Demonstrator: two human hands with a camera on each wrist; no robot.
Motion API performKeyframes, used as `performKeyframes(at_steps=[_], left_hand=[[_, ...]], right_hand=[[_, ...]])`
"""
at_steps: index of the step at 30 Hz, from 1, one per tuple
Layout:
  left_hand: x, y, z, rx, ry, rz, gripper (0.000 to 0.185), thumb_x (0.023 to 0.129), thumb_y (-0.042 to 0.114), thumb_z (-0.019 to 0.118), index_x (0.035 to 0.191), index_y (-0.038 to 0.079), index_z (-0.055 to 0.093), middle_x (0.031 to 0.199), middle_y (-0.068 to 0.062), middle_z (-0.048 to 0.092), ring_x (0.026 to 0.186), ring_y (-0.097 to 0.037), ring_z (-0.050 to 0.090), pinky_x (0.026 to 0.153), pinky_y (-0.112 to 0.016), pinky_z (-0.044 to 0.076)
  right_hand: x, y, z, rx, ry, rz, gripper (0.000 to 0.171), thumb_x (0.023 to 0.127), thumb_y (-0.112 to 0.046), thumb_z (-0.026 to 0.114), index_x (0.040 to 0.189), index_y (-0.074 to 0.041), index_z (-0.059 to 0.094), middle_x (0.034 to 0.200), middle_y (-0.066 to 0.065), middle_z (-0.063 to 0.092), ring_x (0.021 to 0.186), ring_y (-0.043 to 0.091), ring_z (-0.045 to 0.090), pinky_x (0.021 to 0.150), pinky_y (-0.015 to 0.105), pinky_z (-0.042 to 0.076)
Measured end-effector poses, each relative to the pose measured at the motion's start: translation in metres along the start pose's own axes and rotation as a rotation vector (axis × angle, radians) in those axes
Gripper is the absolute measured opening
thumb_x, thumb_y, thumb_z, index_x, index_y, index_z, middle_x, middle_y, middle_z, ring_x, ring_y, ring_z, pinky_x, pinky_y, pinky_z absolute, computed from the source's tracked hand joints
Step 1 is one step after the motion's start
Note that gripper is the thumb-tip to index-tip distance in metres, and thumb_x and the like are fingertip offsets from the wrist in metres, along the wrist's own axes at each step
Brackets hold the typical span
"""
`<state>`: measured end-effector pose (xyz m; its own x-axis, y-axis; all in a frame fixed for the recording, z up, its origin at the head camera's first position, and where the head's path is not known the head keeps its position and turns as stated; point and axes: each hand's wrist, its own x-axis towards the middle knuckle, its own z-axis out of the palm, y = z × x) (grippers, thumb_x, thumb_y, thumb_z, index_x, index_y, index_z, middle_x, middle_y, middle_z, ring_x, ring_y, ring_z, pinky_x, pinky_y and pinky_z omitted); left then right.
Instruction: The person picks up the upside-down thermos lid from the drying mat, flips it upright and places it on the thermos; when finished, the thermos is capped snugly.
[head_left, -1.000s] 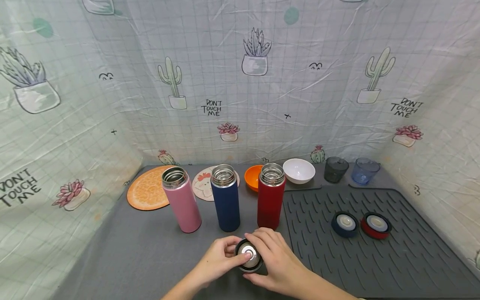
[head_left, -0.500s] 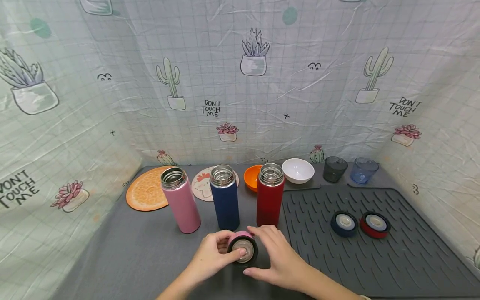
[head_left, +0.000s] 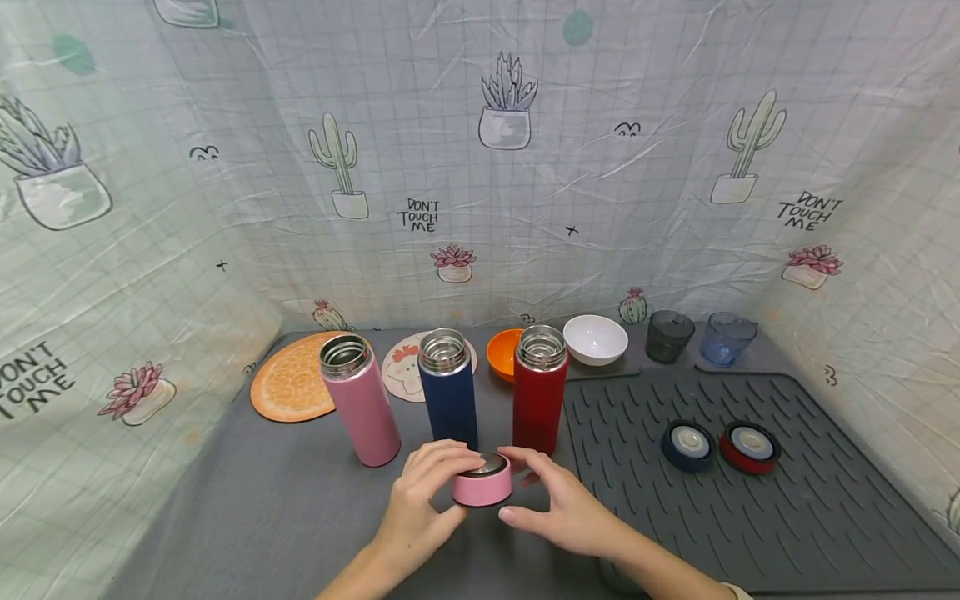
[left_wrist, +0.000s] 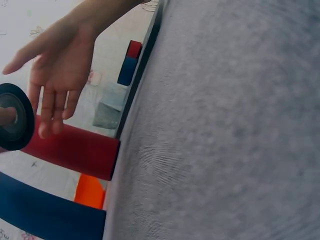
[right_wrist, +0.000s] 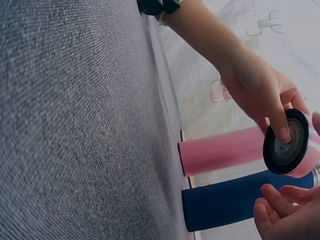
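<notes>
My left hand [head_left: 416,504] holds a pink bottle lid [head_left: 482,488] in front of the bottles, fingers over its metal top and thumb pressed against the underside. That black-rimmed underside [right_wrist: 285,142] shows in the right wrist view. My right hand [head_left: 570,510] is beside the lid, thumb and fingers spread around its right side; in the left wrist view the right palm [left_wrist: 62,75] faces the camera with nothing in it. Behind the hands stand three lidless bottles in a row: a pink bottle [head_left: 365,412], a blue bottle [head_left: 452,407] and a red bottle [head_left: 538,408].
On the right, a ridged dark mat [head_left: 750,525] bears a blue lid [head_left: 687,447] and a red lid [head_left: 750,450], undersides up. At the back are an orange-slice mat [head_left: 292,379], a round coaster [head_left: 405,371], an orange bowl [head_left: 501,354], a white bowl [head_left: 596,342] and two cups [head_left: 670,337].
The left hand has turned the lid over, from underside facing the camera to metal top up with its pink side showing. The right hand has loosened its hold and moved slightly away.
</notes>
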<state>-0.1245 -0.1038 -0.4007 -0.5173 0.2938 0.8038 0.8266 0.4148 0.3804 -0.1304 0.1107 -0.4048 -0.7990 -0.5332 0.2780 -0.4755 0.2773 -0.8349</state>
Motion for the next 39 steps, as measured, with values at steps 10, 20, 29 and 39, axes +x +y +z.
performKeyframes(at_steps=[10, 20, 29, 39], left_hand=[[0.001, 0.003, 0.004, 0.037, 0.042, 0.277, 0.017, 0.091, 0.014, 0.055, 0.101, 0.01, 0.069, 0.103, -0.005, 0.066, 0.104, -0.027, 0.053, 0.089, -0.036, 0.037], [-0.001, 0.006, 0.006, 0.02, 0.028, 0.3, 0.016, 0.09, 0.013, 0.056, 0.101, 0.011, 0.068, 0.104, -0.004, 0.066, 0.104, -0.027, 0.053, 0.087, -0.036, 0.037], [0.002, 0.008, 0.005, 0.055, 0.035, 0.369, 0.017, 0.091, 0.014, 0.055, 0.1, 0.01, 0.068, 0.103, -0.005, 0.066, 0.1, -0.026, 0.056, 0.083, -0.034, 0.037], [0.018, 0.002, -0.024, 0.233, -0.005, 0.318, 0.037, 0.076, 0.017, 0.072, 0.112, 0.009, 0.064, 0.119, -0.012, 0.058, 0.112, -0.032, 0.048, 0.086, -0.04, 0.033]], right_hand=[[-0.001, -0.005, 0.0, 0.159, -0.049, -0.01, 0.056, 0.084, -0.022, 0.066, 0.133, -0.014, 0.041, 0.127, -0.002, 0.05, 0.111, 0.016, 0.049, 0.095, 0.031, 0.041], [-0.002, -0.005, 0.001, 0.163, -0.04, -0.096, 0.052, 0.081, -0.021, 0.07, 0.127, -0.017, 0.045, 0.122, 0.0, 0.053, 0.109, 0.018, 0.05, 0.093, 0.033, 0.042], [-0.002, -0.007, 0.001, 0.169, -0.038, -0.14, 0.056, 0.079, -0.021, 0.072, 0.127, -0.017, 0.044, 0.123, 0.001, 0.053, 0.108, 0.018, 0.051, 0.091, 0.031, 0.043], [0.009, -0.019, -0.005, 0.049, 0.037, -0.224, 0.058, 0.076, -0.019, 0.074, 0.126, -0.013, 0.045, 0.118, 0.001, 0.055, 0.101, 0.016, 0.053, 0.083, 0.031, 0.048]])
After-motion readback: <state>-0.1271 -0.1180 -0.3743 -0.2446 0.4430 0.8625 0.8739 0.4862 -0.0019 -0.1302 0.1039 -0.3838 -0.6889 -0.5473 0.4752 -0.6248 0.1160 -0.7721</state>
